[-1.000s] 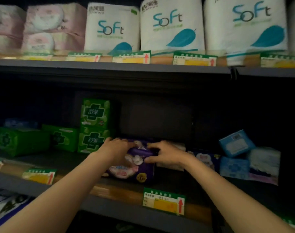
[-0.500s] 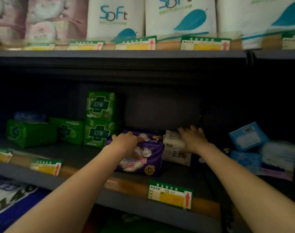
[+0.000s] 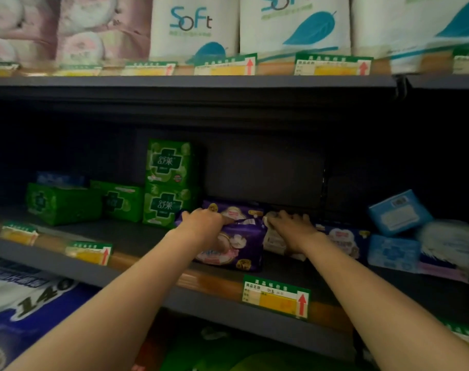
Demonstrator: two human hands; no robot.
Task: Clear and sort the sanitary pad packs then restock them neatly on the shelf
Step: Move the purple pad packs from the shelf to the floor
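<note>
The back of the middle shelf [image 3: 137, 238] is very dark, so what stands behind the packs cannot be made out. The left hand [image 3: 204, 223] lies on top of the purple pad pack [image 3: 238, 247], fingers curled over its upper edge and gripping it; its front print is partly covered by the wrist. The right hand [image 3: 292, 228] rests on a white pack [image 3: 277, 243] just beside the purple one — the fingers are spread over it, but whether they grip it I cannot tell, and the pack is mostly hidden under the hand. Both packs sit near the front middle of the shelf.

To the left, two green packs [image 3: 169, 183] are stacked upright, with Chinese characters too blurred to read. On the right, blue packs [image 3: 396, 212] lie tilted, labels unreadable. Above, the white tissue rolls [image 3: 195, 25] show the word "Soft" with a teal leaf — cut off at the top. A price tag [image 3: 277, 297] carries a red arrow. At lower left, a package [image 3: 27, 303] shows "140".
</note>
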